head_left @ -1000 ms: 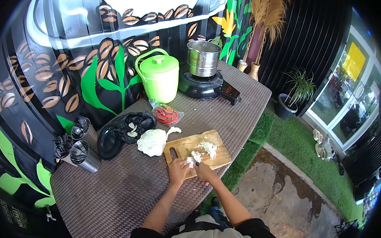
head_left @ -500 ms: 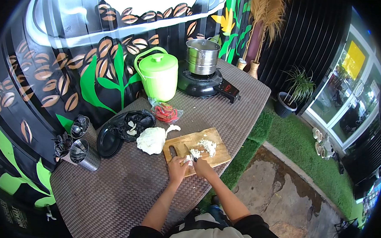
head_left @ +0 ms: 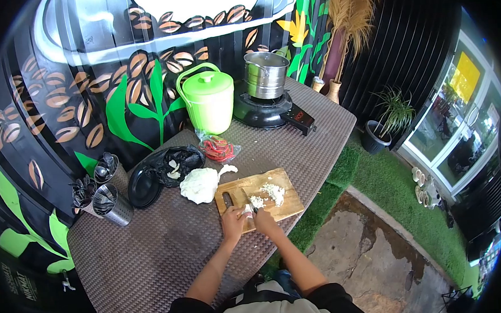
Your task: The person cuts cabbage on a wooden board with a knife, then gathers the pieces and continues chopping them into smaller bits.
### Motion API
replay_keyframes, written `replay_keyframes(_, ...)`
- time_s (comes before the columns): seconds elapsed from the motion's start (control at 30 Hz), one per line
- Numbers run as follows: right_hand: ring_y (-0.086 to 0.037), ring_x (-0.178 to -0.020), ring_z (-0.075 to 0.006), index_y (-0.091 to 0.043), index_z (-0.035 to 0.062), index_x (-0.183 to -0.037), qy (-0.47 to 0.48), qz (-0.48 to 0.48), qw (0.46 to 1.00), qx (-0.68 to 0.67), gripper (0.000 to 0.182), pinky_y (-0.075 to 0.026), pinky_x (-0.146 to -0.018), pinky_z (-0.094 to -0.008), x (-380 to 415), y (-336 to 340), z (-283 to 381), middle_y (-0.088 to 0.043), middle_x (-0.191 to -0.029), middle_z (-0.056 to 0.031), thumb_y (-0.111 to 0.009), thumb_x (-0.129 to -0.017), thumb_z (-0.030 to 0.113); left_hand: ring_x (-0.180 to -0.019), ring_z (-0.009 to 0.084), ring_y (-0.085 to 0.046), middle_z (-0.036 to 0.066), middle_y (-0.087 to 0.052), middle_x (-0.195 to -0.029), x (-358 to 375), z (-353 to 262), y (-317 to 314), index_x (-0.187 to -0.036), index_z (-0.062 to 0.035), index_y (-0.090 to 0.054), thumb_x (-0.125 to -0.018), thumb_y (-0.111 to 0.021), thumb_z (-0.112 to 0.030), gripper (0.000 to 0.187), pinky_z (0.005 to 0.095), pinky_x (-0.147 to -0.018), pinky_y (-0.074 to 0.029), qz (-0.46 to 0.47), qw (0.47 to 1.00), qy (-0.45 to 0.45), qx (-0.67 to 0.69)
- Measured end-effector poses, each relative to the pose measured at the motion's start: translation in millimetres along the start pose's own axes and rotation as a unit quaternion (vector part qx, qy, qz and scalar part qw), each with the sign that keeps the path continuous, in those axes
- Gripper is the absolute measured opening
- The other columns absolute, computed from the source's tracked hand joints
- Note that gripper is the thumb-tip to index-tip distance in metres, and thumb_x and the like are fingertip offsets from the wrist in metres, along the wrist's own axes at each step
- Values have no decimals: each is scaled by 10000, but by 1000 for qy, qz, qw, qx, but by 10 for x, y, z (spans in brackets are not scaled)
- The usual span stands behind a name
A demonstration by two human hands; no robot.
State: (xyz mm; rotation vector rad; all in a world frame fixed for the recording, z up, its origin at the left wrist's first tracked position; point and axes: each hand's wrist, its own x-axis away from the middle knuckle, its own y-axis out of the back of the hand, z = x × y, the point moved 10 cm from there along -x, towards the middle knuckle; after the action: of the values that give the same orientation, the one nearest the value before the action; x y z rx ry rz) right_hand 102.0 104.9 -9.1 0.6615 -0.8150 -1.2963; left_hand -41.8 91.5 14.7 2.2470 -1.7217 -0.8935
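On a wooden cutting board (head_left: 290, 202), my left hand (head_left: 231, 223) presses a pale piece of cabbage (head_left: 247, 210) with its fingers curled over it. My right hand (head_left: 266, 221) grips a knife (head_left: 245, 196) by the handle, its blade lying just beside that piece and pointing away from me. Finely chopped cabbage (head_left: 274, 194) lies in small heaps right of the blade. Beyond the board's left corner rests a larger cabbage (head_left: 199, 186), with a loose strip of leaf (head_left: 227, 169) near it. My fingers partly hide the held piece.
Behind the cabbage lie a black plastic bag (head_left: 189, 159), a black plate (head_left: 141, 187) and a bag of red chillies (head_left: 218, 149). Cutlery holders (head_left: 112, 206) stand left. A lidded green bucket (head_left: 209, 102) and a steel pot (head_left: 266, 76) on a stove (head_left: 262, 110) are at the back.
My right hand and the knife have shifted very slightly up and left. The left hand stays on the cabbage piece, and the rest looks the same.
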Motion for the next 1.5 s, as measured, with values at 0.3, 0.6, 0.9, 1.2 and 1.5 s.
replay_keyframes(0.3, -620, -743, -488, -417, -103, -1060, -19, 24, 997, -75, 411, -501, -576, -524, 370, -216, -130, -569, -918, -389, -446, -960, 296, -700, 251, -589, 136, -626, -843, 6, -22, 8, -996, -17, -708, -744, -765, -161, 296, 332, -650, -463, -1, 1000, 10, 18)
replay_keyframes(0.6, -623, -965, -439, -428, -39, -1132, -81, 47, 996, 14, 418, -495, -826, -516, 169, -66, 49, -627, -982, -304, -474, -942, 331, -629, 219, -569, 129, -625, -838, 19, -5, 4, -1018, -38, -709, -732, -771, -133, 308, 313, -591, -452, -10, 1000, -5, 1)
replay_keyframes(0.9, -597, -883, -508, -445, -52, -1049, -62, -2, 998, -24, 373, -472, -773, -559, 540, -57, -96, -607, -914, -346, -468, -949, 307, -686, 259, -603, 144, -621, -859, 48, -111, 53, -1029, -12, -695, -755, -754, -132, 305, 339, -615, -468, -30, 999, -33, -16)
replay_keyframes(1.2, -587, -844, -515, -391, -59, -1048, 21, 14, 995, -97, 377, -459, -712, -549, 170, -50, -55, -597, -854, -357, -456, -949, 300, -639, 221, -588, 141, -634, -868, 30, -53, 42, -1027, -15, -699, -740, -772, -151, 325, 319, -597, -470, -16, 1000, -11, -9)
replay_keyframes(1.5, -541, -779, -542, -374, -51, -990, 91, -70, 986, -124, 265, -414, -656, -578, 623, 144, -52, -556, -758, -365, -463, -941, 194, -737, 281, -622, 164, -653, -883, 48, -109, 83, -985, 0, -706, -732, -776, -176, 316, 339, -677, -486, -47, 999, 9, -23)
